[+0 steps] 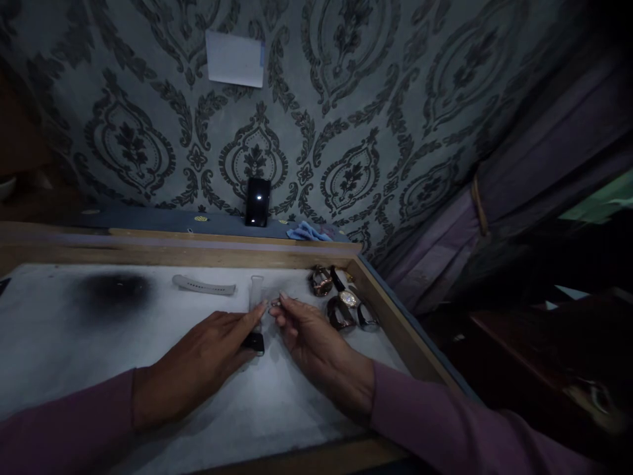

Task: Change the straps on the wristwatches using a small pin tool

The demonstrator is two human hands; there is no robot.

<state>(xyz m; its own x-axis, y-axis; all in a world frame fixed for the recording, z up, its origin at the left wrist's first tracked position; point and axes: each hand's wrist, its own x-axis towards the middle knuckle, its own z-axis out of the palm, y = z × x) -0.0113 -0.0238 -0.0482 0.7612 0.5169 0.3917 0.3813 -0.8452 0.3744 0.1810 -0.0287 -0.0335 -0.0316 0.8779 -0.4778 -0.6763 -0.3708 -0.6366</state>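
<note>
My left hand [202, 343] lies over a smartwatch, its dark case [254, 343] held between thumb and fingers. A pale strap [256, 287] runs away from the case, partly covered by my left fingertips. Close beside it, my right hand [314, 336] is closed in a pinch near my left index fingertip. Something small and thin shows at the pinch, too dim to name. A separate pale watch strap [204, 285] with a row of holes lies beyond my left hand.
Several wristwatches [340, 310] are gathered in the right corner of the wood-edged tray [395, 323]. A phone [258, 202] leans on the patterned wall behind. A blue cloth [309, 231] lies past the tray's far edge. A curtain [445, 244] hangs at right.
</note>
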